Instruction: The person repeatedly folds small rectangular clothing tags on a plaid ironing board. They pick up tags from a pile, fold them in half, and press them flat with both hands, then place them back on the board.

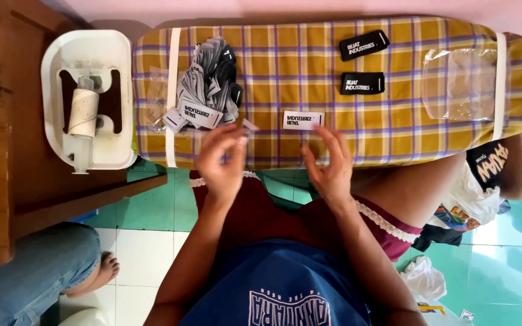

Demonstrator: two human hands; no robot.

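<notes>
two hands hover over the near edge of a padded board covered in yellow-and-purple plaid cloth (pixel 394 115), which serves as the worktop. the left hand (pixel 222 160) is raised with thumb and forefinger pinched together; between them seems to be a small white woven label (pixel 249 125), though it is partly hidden and i cannot be sure how firmly that grip closes on it. the right hand (pixel 330 166) has its grip loosely open, fingers curled and spread, holding nothing.

one white label (pixel 302 119) lies flat on the board just beyond the right hand's fingertips and slightly toward the left hand, its long axis running across, side to side. the right hand is the nearer of the two to it, near but not touching.

beyond the left hand sits a loose pile of grey and black labels (pixel 209 84). well beyond the right hand lie two black labels (pixel 364 63), one behind the other, and further out to its right a clear plastic bag (pixel 457 84). out past the left hand a white tray (pixel 89 96) rests on a wooden table (pixel 7 181).
</notes>
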